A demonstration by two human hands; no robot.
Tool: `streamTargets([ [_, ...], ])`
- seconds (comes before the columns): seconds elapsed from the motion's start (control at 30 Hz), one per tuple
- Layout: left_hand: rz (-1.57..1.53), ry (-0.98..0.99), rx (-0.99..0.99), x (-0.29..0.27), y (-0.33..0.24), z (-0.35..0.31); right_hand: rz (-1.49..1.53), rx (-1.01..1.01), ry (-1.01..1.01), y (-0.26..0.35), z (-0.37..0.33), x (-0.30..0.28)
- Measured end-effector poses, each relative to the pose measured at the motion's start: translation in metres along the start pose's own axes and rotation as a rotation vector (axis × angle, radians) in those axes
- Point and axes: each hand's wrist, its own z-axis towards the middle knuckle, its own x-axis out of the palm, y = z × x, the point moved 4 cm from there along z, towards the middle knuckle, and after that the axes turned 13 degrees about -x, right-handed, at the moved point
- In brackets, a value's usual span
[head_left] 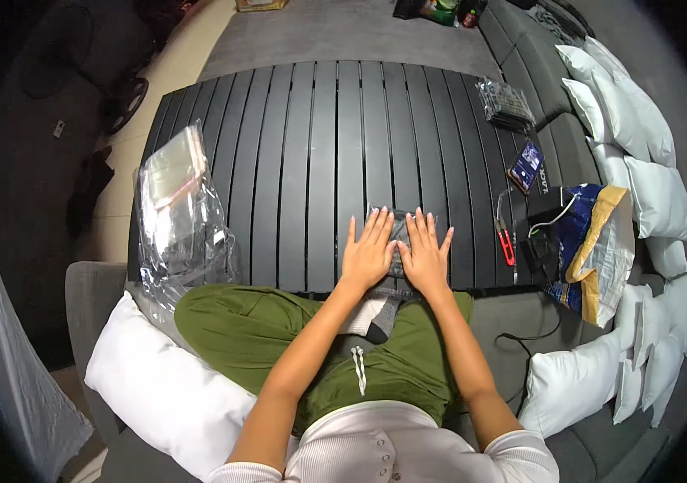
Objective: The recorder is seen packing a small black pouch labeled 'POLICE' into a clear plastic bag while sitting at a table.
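My left hand [369, 253] and my right hand [425, 256] lie side by side near the front edge of a dark slatted table [295, 161]. Both press flat with fingers stretched forward and thumbs almost meeting. Beneath them is a flat, dark packet in see-through plastic [397, 268]; it shows between the hands and past the fingertips, while most of it is covered. What the packet contains I cannot make out. Neither hand is wrapped around anything.
See-through plastic bags [182, 217] lie at the table's left. On the right are stacked plastic packets [506, 105], a phone [526, 167], red-handled snips [506, 244] and a blue-and-tan bag [589, 249] beside a cable. White pillows [166, 386] rest on the grey sofa [521, 64].
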Motion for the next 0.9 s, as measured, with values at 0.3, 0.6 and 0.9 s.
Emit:
streamTargets([
  [0.3, 0.001, 0.122, -0.052, 0.001, 0.003, 0.005, 0.015, -0.024, 0.003, -0.010, 0.007, -0.004],
  [0.6, -0.131, 0.418, 0.311, -0.054, 0.035, -0.051, 0.345, -0.350, 0.056, -0.012, -0.080, -0.049],
  [0.9, -0.123, 0.249, 0.470, -0.044, 0.030, -0.057, 0.288, -0.361, -0.134, -0.013, -0.077, -0.043],
])
